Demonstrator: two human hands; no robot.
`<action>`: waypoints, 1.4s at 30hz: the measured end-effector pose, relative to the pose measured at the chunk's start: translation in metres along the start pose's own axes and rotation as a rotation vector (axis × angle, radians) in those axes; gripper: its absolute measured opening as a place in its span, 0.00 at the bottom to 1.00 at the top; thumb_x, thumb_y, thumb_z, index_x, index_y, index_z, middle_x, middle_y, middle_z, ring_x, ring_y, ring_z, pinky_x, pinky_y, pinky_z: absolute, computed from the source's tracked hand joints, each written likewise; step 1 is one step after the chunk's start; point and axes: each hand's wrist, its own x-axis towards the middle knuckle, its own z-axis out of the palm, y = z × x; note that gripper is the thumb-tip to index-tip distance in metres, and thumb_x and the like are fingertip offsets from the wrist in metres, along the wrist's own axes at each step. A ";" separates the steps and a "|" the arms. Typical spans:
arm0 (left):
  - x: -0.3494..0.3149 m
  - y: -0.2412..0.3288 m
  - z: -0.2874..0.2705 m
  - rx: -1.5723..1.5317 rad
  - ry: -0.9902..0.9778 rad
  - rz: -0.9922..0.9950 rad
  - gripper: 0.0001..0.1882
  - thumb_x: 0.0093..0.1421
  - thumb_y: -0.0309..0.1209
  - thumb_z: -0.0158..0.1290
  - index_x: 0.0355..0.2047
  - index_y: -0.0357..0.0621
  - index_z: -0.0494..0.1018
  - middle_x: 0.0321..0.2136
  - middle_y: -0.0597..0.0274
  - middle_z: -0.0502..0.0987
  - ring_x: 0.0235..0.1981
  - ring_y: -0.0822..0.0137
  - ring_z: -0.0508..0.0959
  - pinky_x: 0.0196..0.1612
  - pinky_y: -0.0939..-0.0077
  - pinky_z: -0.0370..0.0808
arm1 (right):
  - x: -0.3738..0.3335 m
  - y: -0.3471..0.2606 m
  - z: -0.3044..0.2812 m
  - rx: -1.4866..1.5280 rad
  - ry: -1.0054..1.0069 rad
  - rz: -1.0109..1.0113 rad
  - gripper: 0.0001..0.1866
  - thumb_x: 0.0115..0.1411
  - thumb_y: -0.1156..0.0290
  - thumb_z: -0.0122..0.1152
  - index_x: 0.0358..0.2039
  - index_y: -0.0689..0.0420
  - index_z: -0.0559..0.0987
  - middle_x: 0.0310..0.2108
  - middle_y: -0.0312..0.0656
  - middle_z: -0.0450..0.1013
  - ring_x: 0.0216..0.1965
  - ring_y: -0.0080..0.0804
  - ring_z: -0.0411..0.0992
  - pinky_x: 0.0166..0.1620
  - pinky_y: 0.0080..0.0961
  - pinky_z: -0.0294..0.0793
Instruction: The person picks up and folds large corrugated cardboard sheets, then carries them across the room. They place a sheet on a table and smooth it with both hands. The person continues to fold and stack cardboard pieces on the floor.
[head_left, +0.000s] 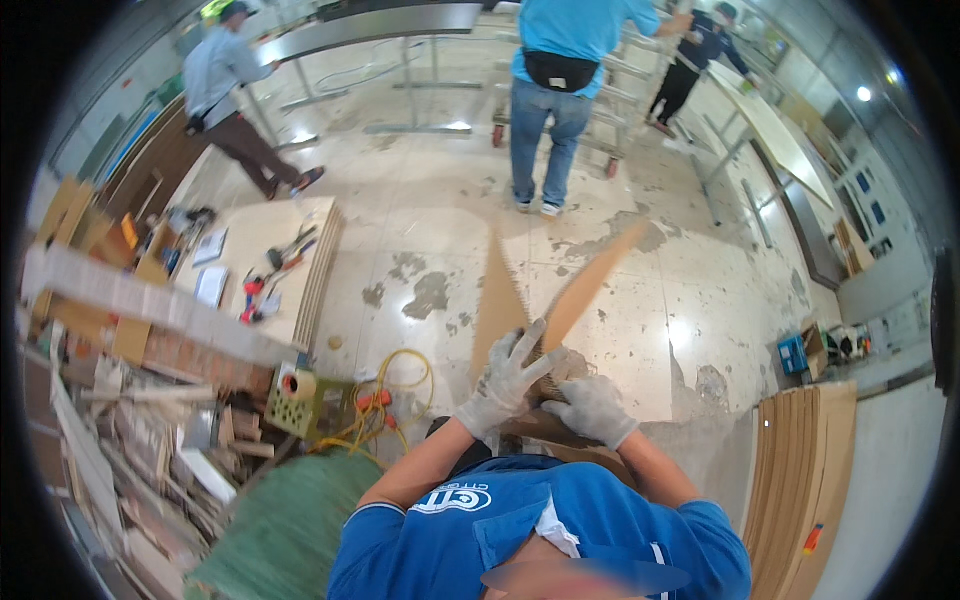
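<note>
I see my left hand [507,377], in a grey work glove, closed around the lower part of two thin brown boards [560,305] that stand up from my lap and splay apart at the top like a V. My right hand [594,408], gloved too, rests curled on the base of the boards, just beside the left; I cannot tell whether it grips or only presses. Beneath them the floor [440,230] is pale polished stone, patched with grey stains and worn spots. To my left lies a low stack of pale sheets [300,265] with hand tools on top, and nearer me a yellow cable [405,385] coils beside a green crate [305,402]. Rubble and offcuts [140,430] pile at the left edge. A stack of brown panels [800,470] sits on my right. Three people stand farther off near metal frames [410,75].
</note>
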 end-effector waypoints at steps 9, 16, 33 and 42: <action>0.125 -0.183 -0.089 0.128 -0.291 0.174 0.14 0.42 0.25 0.57 0.32 0.50 0.75 0.58 0.53 0.68 0.43 0.50 0.73 0.45 0.57 0.72 | 0.213 -0.039 -0.033 0.025 -0.061 0.106 0.18 0.56 0.53 0.61 0.34 0.56 0.81 0.29 0.48 0.79 0.34 0.46 0.79 0.40 0.45 0.76; 0.214 -0.317 -0.157 -0.036 -0.128 0.269 0.12 0.40 0.31 0.63 0.26 0.42 0.74 0.51 0.52 0.73 0.42 0.50 0.76 0.43 0.58 0.75 | 0.305 -0.026 -0.096 0.202 0.243 0.040 0.24 0.51 0.56 0.67 0.47 0.52 0.80 0.41 0.47 0.79 0.44 0.48 0.76 0.47 0.43 0.73; 0.345 -0.650 -0.232 0.489 0.032 -0.303 0.20 0.38 0.30 0.69 0.32 0.42 0.75 0.39 0.53 0.77 0.42 0.49 0.77 0.45 0.60 0.73 | 0.484 0.191 -0.164 -0.077 0.171 0.573 0.18 0.51 0.52 0.67 0.37 0.51 0.82 0.34 0.47 0.79 0.40 0.47 0.78 0.44 0.43 0.76; 0.388 -0.775 -0.264 0.415 -0.192 -0.303 0.17 0.45 0.23 0.62 0.38 0.43 0.79 0.33 0.49 0.80 0.37 0.50 0.80 0.41 0.60 0.76 | 0.567 0.185 -0.200 -0.062 0.147 0.485 0.17 0.50 0.54 0.66 0.36 0.50 0.82 0.33 0.48 0.79 0.39 0.48 0.77 0.43 0.43 0.75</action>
